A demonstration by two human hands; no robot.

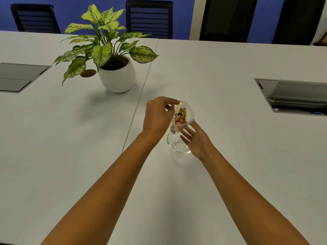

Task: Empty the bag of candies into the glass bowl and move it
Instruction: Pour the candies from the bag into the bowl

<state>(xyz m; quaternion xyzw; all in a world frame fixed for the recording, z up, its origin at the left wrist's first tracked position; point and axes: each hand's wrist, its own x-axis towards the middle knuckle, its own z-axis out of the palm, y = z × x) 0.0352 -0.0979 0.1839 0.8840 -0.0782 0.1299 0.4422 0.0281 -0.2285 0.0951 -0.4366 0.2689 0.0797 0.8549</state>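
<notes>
A clear plastic bag [184, 114] with gold and orange wrapped candies inside hangs tilted over the glass bowl [177, 146], which stands on the white table [230, 156]. My left hand [157, 117] pinches the bag's upper edge between thumb and fingers. My right hand [196, 138] is just below and right of the bag, fingers spread, over the bowl's right side; whether its fingertips touch the bag I cannot tell. An orange piece shows at the bag's lower mouth above the bowl rim. The bowl's bottom looks empty.
A potted plant [113, 55] in a white pot stands at the back left. Grey cable hatches are set into the table at the left [19, 76] and right [293, 96]. Black chairs [149, 18] line the far edge against a blue wall.
</notes>
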